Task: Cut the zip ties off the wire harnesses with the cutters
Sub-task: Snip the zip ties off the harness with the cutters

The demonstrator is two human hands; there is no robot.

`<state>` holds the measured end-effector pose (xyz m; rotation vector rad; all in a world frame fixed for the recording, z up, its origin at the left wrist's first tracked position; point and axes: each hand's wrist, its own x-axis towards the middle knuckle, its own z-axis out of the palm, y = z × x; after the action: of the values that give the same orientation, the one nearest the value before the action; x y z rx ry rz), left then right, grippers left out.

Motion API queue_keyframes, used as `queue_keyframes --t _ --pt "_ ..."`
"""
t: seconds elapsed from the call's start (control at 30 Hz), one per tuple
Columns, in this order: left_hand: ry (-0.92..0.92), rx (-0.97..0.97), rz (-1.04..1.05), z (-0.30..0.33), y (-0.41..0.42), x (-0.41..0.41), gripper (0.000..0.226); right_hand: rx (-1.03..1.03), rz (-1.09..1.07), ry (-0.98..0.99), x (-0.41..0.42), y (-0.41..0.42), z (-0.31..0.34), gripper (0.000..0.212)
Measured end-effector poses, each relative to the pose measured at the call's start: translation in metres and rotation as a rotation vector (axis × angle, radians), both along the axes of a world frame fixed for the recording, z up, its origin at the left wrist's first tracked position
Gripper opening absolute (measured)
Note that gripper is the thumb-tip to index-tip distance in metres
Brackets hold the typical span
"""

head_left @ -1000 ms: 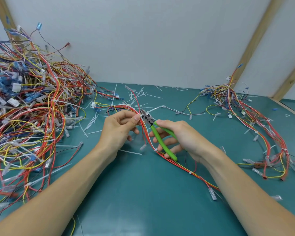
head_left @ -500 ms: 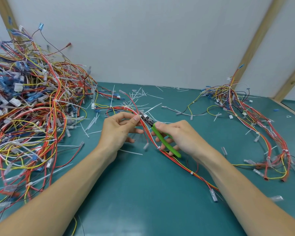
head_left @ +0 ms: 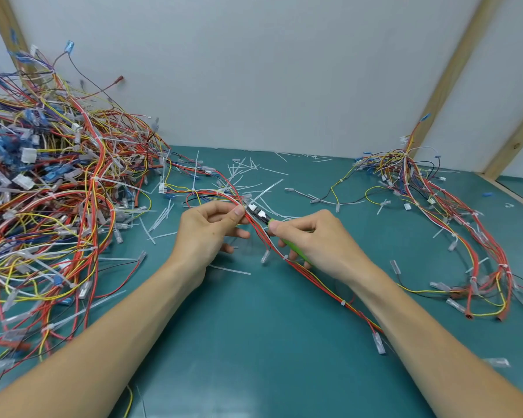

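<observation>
Forearms are coming in from the bottom corners and meeting mid-table over the teal mat [head_left: 254,342], which looks smooth and slightly matte. Closest to me, the red and yellow wire harness [head_left: 314,277] is running diagonally from lower right up toward upper left, thin flexible strands bundled tight, with a small white zip tie [head_left: 343,303] cinching it low down and clear plastic terminal sleeves dangling off.

Further up that same line, the right hand [head_left: 320,239] is gripping the green-handled cutters [head_left: 280,233], fingers curled around the handles. The dark metal nose is pointing up-left, pretty much along the bundle's long axis, tips sitting right at the wires. Can't tell how far apart the blades are. The left hand [head_left: 207,227] is pinching the harness between thumb and forefinger just left of the cutter tips, so the next tie, I'm guessing, is in that tiny stretch between the two hands. The right hand is the one that has to close.

Beyond that, cut translucent tie scraps [head_left: 248,171] are littering the mat. A big tangled pile [head_left: 43,191] is sitting far left, a smaller bunch [head_left: 429,191] far right.
</observation>
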<state>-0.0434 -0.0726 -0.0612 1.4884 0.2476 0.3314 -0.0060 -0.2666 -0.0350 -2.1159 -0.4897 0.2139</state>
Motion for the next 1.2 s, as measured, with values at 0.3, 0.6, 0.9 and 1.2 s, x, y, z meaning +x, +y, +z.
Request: queue_keyframes --t 0.3,0.6,0.9,1.2 --pt "0.002 0.007 -0.033 -0.0020 0.0007 0.0001 0.014 -0.258 -0.096 -0.372 -0.0038 0.0010 0.0007 0.045" --pt "0.005 0.009 -0.058 -0.0021 0.0003 0.0004 0.015 -0.344 -0.108 -0.481 -0.0060 0.0012 0.0030 0.039" --pt "-0.006 0.011 -0.056 -0.0011 -0.0002 0.0001 0.019 -0.356 -0.074 -0.490 -0.0049 0.0014 0.0025 0.048" --pt "-0.006 0.018 -0.051 -0.0021 0.0007 0.0017 0.020 -0.278 -0.084 -0.472 -0.0036 0.0029 0.0010 0.063"
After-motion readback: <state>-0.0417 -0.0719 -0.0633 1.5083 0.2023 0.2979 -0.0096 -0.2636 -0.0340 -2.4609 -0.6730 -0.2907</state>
